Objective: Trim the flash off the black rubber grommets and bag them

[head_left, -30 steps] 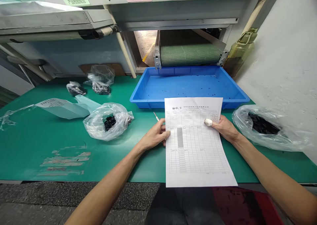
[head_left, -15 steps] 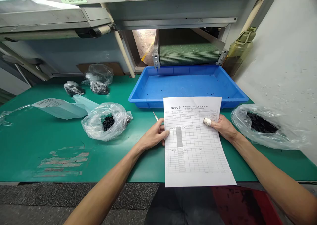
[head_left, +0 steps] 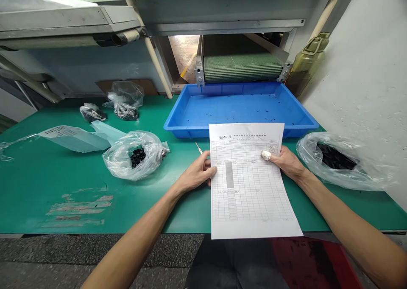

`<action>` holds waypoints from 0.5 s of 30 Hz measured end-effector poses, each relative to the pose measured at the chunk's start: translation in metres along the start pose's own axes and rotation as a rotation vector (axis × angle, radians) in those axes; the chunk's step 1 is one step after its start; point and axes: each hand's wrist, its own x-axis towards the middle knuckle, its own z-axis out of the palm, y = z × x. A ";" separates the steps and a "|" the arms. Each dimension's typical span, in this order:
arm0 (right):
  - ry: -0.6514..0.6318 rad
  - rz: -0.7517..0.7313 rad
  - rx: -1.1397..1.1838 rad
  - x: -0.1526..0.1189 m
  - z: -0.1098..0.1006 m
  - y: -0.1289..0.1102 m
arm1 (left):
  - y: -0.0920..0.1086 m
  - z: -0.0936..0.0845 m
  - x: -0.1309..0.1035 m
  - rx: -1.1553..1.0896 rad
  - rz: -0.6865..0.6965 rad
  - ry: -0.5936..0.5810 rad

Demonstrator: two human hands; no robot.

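A white printed form [head_left: 248, 183] with a table grid and some handwriting is held up in front of me, its lower end reaching past the bench edge. My left hand [head_left: 199, 170] grips its left edge, thumb on the front and fingers behind. At the right edge, my right hand [head_left: 284, 161] pinches the paper, its thumb wrapped in white tape. A thin pen-like stick [head_left: 199, 148] shows just above my left fingers; whether that hand holds it, I cannot tell. Left of my left hand sits an open clear bag [head_left: 111, 159] of small black pieces.
Behind the form stands a blue tray [head_left: 229, 106] with scattered black bits, below a green conveyor belt [head_left: 241, 66]. Another open bag [head_left: 308, 161] with black contents lies right. Small bags [head_left: 125, 104] and a pale blue plastic sheet [head_left: 76, 138] lie left. A bottle [head_left: 307, 64] stands at the wall.
The view has shifted very slightly. Both hands keep their hold on the form, and nothing else has visibly moved.
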 end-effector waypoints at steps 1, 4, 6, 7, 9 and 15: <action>0.000 -0.002 -0.003 0.000 0.000 0.000 | 0.000 0.000 0.000 0.001 -0.001 0.001; -0.001 -0.009 -0.013 0.000 -0.001 0.001 | 0.001 0.000 0.000 0.004 -0.004 0.005; 0.000 -0.013 -0.021 0.001 -0.001 0.002 | 0.002 0.001 0.000 0.006 -0.006 0.008; -0.001 -0.014 -0.024 0.001 -0.001 0.003 | 0.002 0.001 0.000 0.006 -0.007 0.008; -0.003 -0.018 -0.021 0.001 -0.002 0.003 | 0.001 0.001 0.000 0.002 -0.007 0.006; -0.009 -0.027 -0.018 0.002 -0.001 0.003 | 0.001 0.000 0.001 0.002 -0.007 0.007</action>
